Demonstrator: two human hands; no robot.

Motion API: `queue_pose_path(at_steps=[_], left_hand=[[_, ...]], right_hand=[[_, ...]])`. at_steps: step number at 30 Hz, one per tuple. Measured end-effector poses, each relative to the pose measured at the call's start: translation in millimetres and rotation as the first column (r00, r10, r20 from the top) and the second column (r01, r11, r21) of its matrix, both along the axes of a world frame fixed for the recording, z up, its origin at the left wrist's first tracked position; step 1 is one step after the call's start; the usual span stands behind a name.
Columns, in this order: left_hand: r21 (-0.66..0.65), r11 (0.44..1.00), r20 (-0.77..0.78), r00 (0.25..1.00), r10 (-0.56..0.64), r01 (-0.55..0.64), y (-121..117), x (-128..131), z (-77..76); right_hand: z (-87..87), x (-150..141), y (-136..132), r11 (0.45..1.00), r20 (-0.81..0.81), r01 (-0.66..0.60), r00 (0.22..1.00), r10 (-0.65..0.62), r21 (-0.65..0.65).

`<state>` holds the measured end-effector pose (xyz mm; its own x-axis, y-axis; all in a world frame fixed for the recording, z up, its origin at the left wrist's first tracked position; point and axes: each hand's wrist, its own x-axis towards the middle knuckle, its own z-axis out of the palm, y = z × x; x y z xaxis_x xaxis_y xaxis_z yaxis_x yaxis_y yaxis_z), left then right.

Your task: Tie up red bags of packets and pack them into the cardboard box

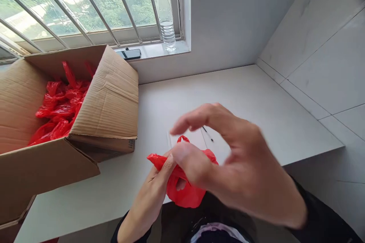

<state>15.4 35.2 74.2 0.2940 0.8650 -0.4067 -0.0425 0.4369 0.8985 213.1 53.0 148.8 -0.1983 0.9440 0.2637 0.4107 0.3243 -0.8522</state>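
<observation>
A red plastic bag (186,195) hangs crumpled at the table's front edge, its gathered top pinched in my left hand (156,186). My right hand (228,155) is raised nearer the camera, thumb and fingers curved wide apart with nothing between them. It overlaps the bag in the picture and hides part of it; whether its thumb touches the bag I cannot tell. Behind the hands, a white sheet or pad (194,140) and a thin black pen-like stick (208,134) lie on the white table (182,98), partly covered from sight.
At the left stands an open cardboard box (108,98) holding several knotted red plastic bags (64,102); its flap juts over the table. A phone (131,54) and a water bottle (167,22) are on the sill by the barred window. A tiled wall (319,64) bounds the right.
</observation>
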Motion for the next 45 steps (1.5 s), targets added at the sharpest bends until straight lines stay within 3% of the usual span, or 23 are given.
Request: queue_pose_path(at_steps=[5,9,13,18,21,24,26,30,33,35,37,41,45], left_hand=[[-0.094,0.996,0.095,0.995,0.008,0.001,3.5,-1.5,6.8],[-0.148,0.989,0.199,0.980,0.011,0.019,8.9,-3.0,10.5],[-0.046,0.998,0.117,0.993,-0.025,0.031,11.3,-6.4,11.6],[0.068,0.983,-0.024,0.986,-0.167,0.168,8.6,-14.9,8.0],[0.116,0.976,-0.072,0.981,-0.179,0.186,6.8,-17.4,6.8],[0.224,0.955,-0.167,0.973,-0.161,0.197,4.0,-16.5,0.5],[0.390,0.902,-0.314,0.947,-0.059,0.186,0.9,-14.5,-8.8],[0.710,0.664,-0.453,0.875,0.174,0.235,-6.2,-11.5,-32.3],[0.784,0.543,-0.476,0.853,0.213,0.301,-8.6,-12.8,-44.5],[0.781,0.512,-0.529,0.814,0.240,0.356,-8.5,-14.2,-48.0],[0.748,0.512,-0.594,0.770,0.234,0.422,-8.9,-15.2,-49.1],[0.652,0.529,-0.717,0.668,0.197,0.543,-19.5,-23.2,-56.2],[0.569,0.599,-0.796,0.561,0.227,0.564,-49.6,-49.1,-83.5]], right_hand=[[-35.1,-4.0,18.3,0.958,0.012,-0.194,0.980,0.201,-0.212],[-39.2,4.9,6.5,0.956,-0.099,-0.222,0.973,0.206,-0.193],[-46.7,7.5,2.0,0.933,-0.182,-0.273,0.955,0.233,-0.234],[-74.8,4.8,10.0,0.887,-0.232,-0.329,0.937,0.262,-0.324],[-85.4,1.8,10.5,0.830,-0.259,-0.396,0.914,0.313,-0.393],[-90.2,0.1,8.4,0.810,-0.278,-0.396,0.913,0.298,-0.433],[-93.3,-0.2,7.8,0.806,-0.290,-0.390,0.915,0.282,-0.445],[-101.2,-0.4,10.3,0.794,-0.261,-0.394,0.917,0.302,-0.463],[-105.2,-1.3,14.1,0.751,-0.328,-0.498,0.864,0.383,-0.433],[-105.2,-2.3,15.7,0.738,-0.354,-0.525,0.846,0.398,-0.424],[-103.7,-2.5,15.7,0.772,-0.301,-0.475,0.877,0.374,-0.423],[-106.1,7.1,10.2,0.890,-0.087,-0.277,0.961,0.264,-0.362],[-133.1,32.4,-1.6,0.882,0.093,-0.035,0.992,0.089,-0.470]])
